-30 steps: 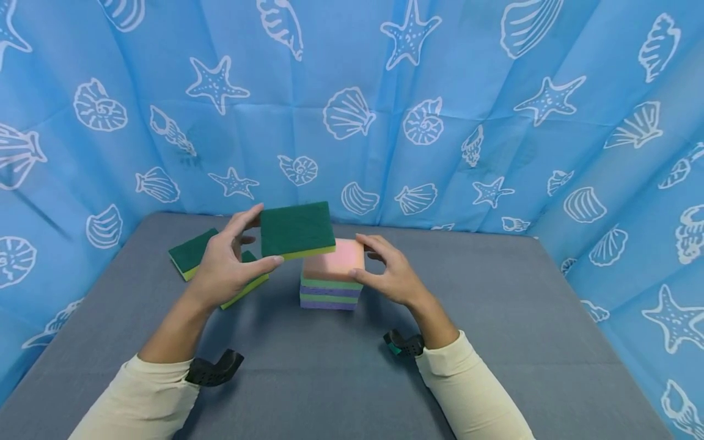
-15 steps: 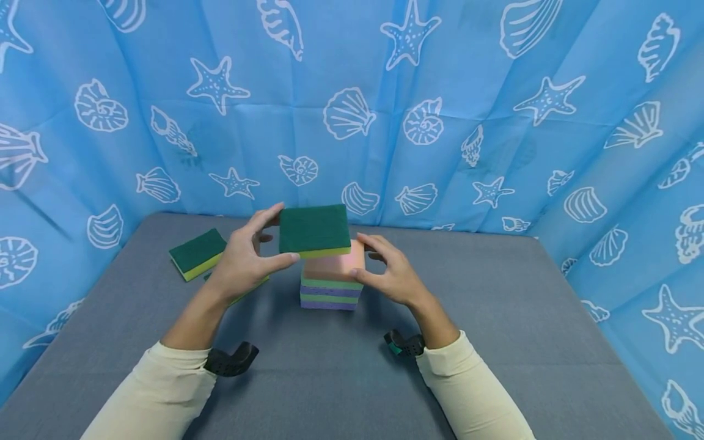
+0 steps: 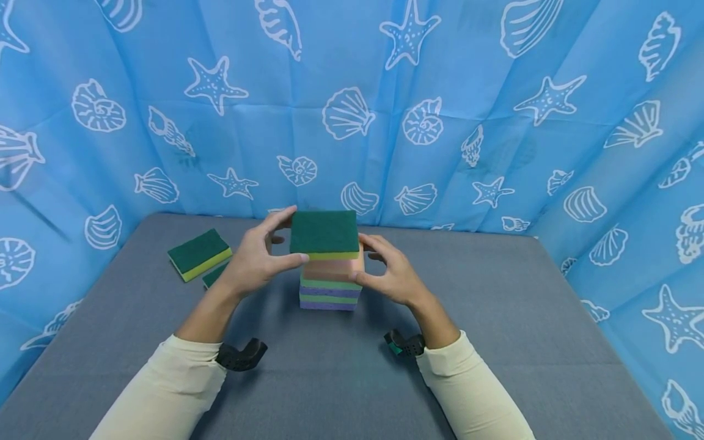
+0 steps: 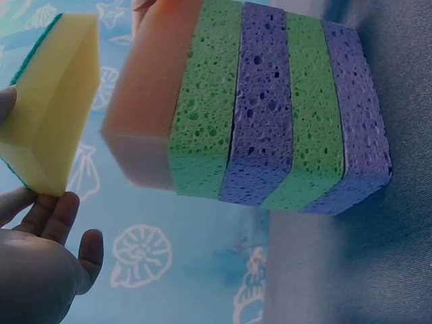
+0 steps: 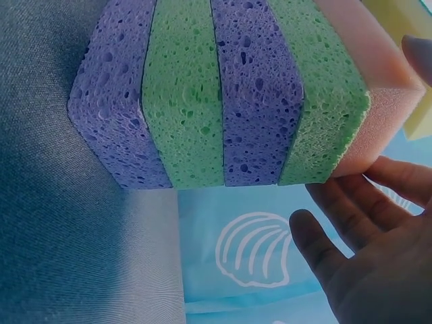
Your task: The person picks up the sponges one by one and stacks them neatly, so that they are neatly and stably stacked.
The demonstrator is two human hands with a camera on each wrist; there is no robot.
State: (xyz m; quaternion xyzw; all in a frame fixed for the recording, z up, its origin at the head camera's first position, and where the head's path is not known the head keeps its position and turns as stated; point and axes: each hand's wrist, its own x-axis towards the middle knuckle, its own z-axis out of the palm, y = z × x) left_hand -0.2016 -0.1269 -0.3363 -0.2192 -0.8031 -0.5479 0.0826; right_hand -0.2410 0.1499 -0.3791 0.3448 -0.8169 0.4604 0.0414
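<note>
green-topped sponge [image 3: 324, 233] just above the pink sponge [image 3: 333, 269], apparently not yet resting on it | left hand [image 3: 255, 260] pinches its edges | right hand [image 3: 388, 275], fingers relaxed, steadies sponge stack [image 3: 329, 293] on grey table [image 3: 495, 318] | spare sponge [image 3: 199, 253] left

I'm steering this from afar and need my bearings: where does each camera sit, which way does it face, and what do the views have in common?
Head: worn high, facing forward and down at the grey table; shows both sleeves, the left hand holding the green-topped sponge, and the right hand at the sponge stack.
Left wrist: low beside the stack, looking sideways; shows palm and fingers.
Right wrist: low on the opposite side; shows palm and fingers.
Shared: all three see the stack and the held sponge.
</note>
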